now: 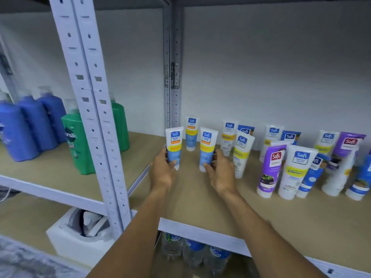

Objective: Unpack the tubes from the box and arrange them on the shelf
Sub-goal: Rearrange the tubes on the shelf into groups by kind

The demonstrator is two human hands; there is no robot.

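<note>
Tan shelf board (200,207) on grey slotted racking carries Safi tubes (297,169) standing cap-down, massed toward its right end, with one blue-and-yellow rear tube (191,133) near the back edge beside the rear upright (172,77). The left hand (161,171), fingers curled round the lower body of a matching left tube (174,145), and the right hand (221,175), thumb and fingers clasping the right tube (208,145), hold both upright with labels outward, caps at the board (contact not confirmable), evidently to seat a front row ahead of the rear tube. The box is not in view; Sunsilk bottles (78,141) occupy the neighbouring bay.
</note>
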